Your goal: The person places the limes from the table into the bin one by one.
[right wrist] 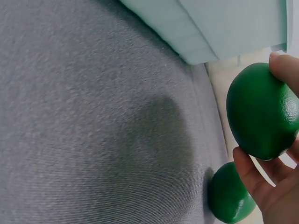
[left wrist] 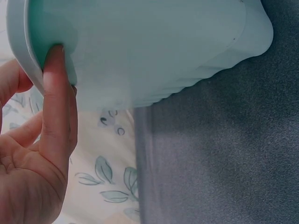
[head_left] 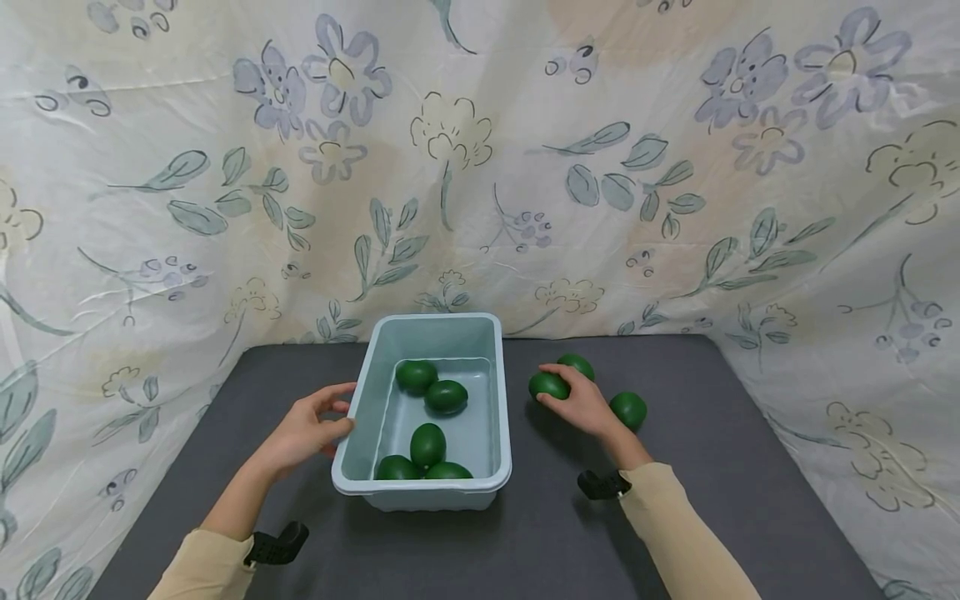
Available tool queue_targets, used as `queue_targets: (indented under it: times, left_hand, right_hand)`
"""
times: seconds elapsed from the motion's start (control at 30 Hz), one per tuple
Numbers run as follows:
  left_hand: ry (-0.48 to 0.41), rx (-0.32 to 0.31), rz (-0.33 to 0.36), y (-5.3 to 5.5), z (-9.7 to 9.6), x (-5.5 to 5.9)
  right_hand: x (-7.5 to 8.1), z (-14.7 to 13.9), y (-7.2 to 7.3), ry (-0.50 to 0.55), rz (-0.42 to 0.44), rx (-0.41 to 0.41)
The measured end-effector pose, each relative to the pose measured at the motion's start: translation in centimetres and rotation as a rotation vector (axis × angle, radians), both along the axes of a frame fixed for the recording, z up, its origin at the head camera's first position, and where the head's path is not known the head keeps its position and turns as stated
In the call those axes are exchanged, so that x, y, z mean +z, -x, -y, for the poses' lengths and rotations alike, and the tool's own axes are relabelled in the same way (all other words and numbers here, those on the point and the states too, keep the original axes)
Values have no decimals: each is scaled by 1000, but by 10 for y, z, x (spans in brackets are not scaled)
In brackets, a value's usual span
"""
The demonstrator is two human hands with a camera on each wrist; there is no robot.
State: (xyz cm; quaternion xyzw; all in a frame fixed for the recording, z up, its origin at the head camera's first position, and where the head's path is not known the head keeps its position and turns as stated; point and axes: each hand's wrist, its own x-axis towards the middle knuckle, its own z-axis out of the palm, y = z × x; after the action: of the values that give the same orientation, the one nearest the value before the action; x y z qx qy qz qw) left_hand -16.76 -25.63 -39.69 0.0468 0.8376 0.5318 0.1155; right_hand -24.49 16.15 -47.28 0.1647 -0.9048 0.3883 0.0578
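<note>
My right hand [head_left: 588,407] grips a glossy green egg-shaped fruit [head_left: 547,386], perhaps an avocado, between thumb and fingers. In the right wrist view this held fruit [right wrist: 261,112] is off the cloth, whose surface bears a shadow. Two similar fruits lie by that hand: one behind it [head_left: 577,364], one to its right [head_left: 628,410]. A pale blue-green plastic bin [head_left: 422,485] stands left of it, with several of the same fruits [head_left: 446,397] inside. At the bin's left side my left hand [head_left: 300,432] holds the rim [left wrist: 35,70], fingers beneath its lip.
Dark grey cloth [head_left: 540,542] covers the table. A floral fabric [head_left: 480,167] hangs behind the table and along both sides. The bin's far end stands close to the back fabric. Black wrist straps [head_left: 279,546] are worn on both arms.
</note>
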Motion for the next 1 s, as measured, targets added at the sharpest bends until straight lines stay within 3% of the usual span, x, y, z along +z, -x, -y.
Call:
queue_targets:
  times: [1.0]
  left_hand:
    - [5,1,-7,-1,-2,2]
  right_hand:
    - [44,13,9,5,35,4]
